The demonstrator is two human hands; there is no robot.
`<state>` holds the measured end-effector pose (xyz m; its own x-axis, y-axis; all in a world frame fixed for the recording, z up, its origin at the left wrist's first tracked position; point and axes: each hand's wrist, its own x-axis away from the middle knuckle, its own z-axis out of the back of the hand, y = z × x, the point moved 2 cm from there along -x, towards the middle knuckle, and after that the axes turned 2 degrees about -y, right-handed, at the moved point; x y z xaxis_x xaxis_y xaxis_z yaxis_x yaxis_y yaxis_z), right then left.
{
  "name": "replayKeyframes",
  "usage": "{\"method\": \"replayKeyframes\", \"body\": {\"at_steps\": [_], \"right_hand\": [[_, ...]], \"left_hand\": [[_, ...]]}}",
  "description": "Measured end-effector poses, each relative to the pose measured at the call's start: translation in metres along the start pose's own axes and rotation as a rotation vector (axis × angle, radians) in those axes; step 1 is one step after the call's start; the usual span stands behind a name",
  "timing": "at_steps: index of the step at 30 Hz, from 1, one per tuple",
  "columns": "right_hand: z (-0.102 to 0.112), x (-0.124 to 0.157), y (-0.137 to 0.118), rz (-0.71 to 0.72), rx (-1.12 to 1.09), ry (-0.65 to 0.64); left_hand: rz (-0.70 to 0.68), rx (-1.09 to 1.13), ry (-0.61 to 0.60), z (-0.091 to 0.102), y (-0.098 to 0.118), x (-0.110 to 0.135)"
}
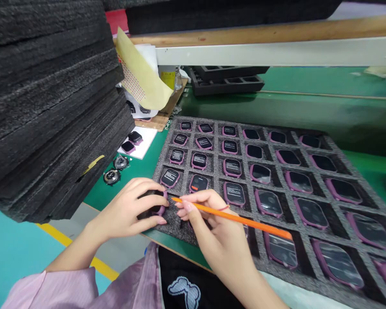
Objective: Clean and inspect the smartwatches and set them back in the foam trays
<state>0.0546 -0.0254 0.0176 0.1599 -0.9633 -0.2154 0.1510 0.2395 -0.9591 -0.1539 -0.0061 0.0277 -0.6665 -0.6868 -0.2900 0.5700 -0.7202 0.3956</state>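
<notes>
My left hand [128, 208] grips a purple-framed smartwatch [161, 210] at the near left corner of a grey foam tray [216, 148]. Its fingers cover most of that watch. In my right hand [217, 229], a slim orange pointed stick [244, 221] is pinched, its tip close beside the watch. Purple watch cases fill the tray's rows of compartments. White text shows on several screens, such as one watch [234, 193] in the third column; one lit watch [198, 183] displays an orange bar. Screens to the right look dark. My right hand hides some near compartments.
A tall stack of black foam sheets [51, 107] rises at the left. Two round watch parts [112, 176] and two purple watches on white card [149, 141] lie beside it. A shelf edge [260, 49] crosses above; black trays [227, 86] sit behind. Yellow paper [141, 73] hangs at back left.
</notes>
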Motion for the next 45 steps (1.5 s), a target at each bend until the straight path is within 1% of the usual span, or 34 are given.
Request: {"method": "replayKeyframes", "body": {"at_steps": [3, 5, 10, 14, 17, 19, 21, 23, 24, 26, 29, 30, 32, 35, 38, 40, 42, 45], "right_hand": [[-0.011, -0.003, 0.006, -0.019, -0.043, -0.019], [-0.013, -0.004, 0.008, -0.029, -0.043, -0.03], [-0.012, -0.003, 0.01, -0.03, 0.012, -0.047], [-0.012, -0.005, 0.01, -0.013, 0.058, -0.075], [-0.013, -0.007, 0.011, -0.005, 0.05, -0.09], [-0.013, -0.006, 0.013, -0.004, 0.055, -0.082], [-0.012, -0.006, 0.014, -0.005, 0.071, -0.095], [-0.008, -0.008, 0.01, -0.002, 0.078, -0.133], [-0.003, -0.01, 0.006, 0.001, 0.081, -0.144], [0.01, -0.016, -0.004, 0.018, 0.109, -0.115], [0.034, -0.035, -0.021, 0.063, 0.21, -0.037], [0.04, -0.042, -0.024, 0.079, 0.234, -0.035], [0.047, -0.059, -0.024, 0.085, 0.233, -0.056], [0.045, -0.081, -0.01, 0.017, 0.114, -0.098], [0.034, -0.093, 0.009, -0.06, -0.011, -0.162], [0.026, -0.097, 0.018, -0.074, -0.038, -0.199], [0.019, -0.099, 0.023, -0.069, -0.042, -0.227], [0.011, -0.1, 0.027, -0.07, -0.038, -0.277]], "left_hand": [[-0.011, 0.097, 0.115, -0.005, -0.006, 0.004], [-0.015, 0.124, 0.162, -0.008, -0.007, 0.005], [-0.003, 0.139, 0.185, -0.013, -0.009, 0.006], [0.011, 0.192, 0.189, -0.014, -0.009, 0.006], [0.092, 0.196, 0.159, -0.011, -0.009, 0.005], [0.134, 0.181, 0.105, -0.006, -0.009, 0.001], [0.119, 0.186, 0.052, -0.001, -0.01, -0.007], [0.078, 0.185, 0.031, 0.004, -0.012, -0.018], [0.061, 0.161, 0.028, 0.005, -0.014, -0.025], [0.041, 0.068, 0.0, 0.004, -0.019, -0.038], [0.003, -0.081, -0.102, 0.0, -0.024, -0.054], [-0.007, -0.113, -0.132, -0.001, -0.025, -0.058], [-0.012, -0.16, -0.154, 0.0, -0.027, -0.062], [-0.009, -0.133, -0.12, 0.005, -0.032, -0.059], [-0.015, -0.01, -0.057, 0.006, -0.038, -0.052], [-0.025, 0.045, 0.004, 0.004, -0.042, -0.048], [-0.038, 0.05, 0.062, 0.002, -0.044, -0.045], [-0.041, 0.048, 0.111, -0.002, -0.046, -0.043]]}}
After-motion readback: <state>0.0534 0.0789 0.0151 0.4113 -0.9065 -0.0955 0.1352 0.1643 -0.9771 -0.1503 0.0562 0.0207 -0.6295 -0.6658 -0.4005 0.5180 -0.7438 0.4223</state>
